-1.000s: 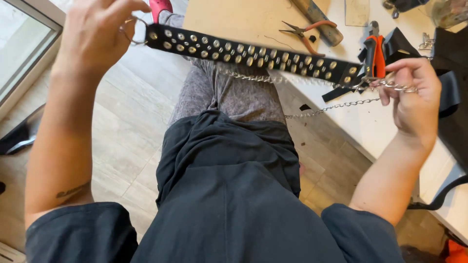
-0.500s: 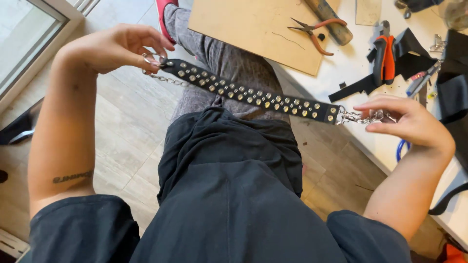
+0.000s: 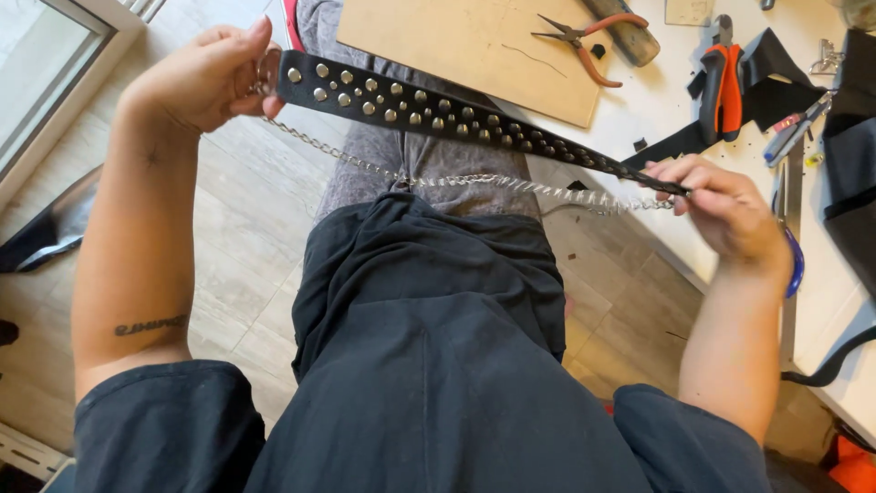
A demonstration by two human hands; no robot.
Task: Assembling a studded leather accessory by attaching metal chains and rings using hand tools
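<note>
A black leather strap with rows of silver studs [image 3: 438, 114] stretches between my two hands above my lap. My left hand [image 3: 205, 78] pinches its left end at a metal ring. My right hand [image 3: 725, 210] grips its narrow right end near the table edge. A silver chain [image 3: 438, 180] hangs in a shallow sag under the strap, running from one end to the other. I am seated, wearing a dark shirt and grey trousers.
A white table [image 3: 639, 110] at the right holds a brown board [image 3: 474, 46], red-handled pliers [image 3: 584, 41], an orange-and-black tool [image 3: 725, 78], black strap pieces [image 3: 776, 82] and small tools. Wood-look floor lies below; a window frame [image 3: 55, 82] stands at the left.
My hands have drawn the strap closer and turned it more edge-on. The chain now hangs loose beneath it from end to end. My right hand has shifted lower along the table edge.
</note>
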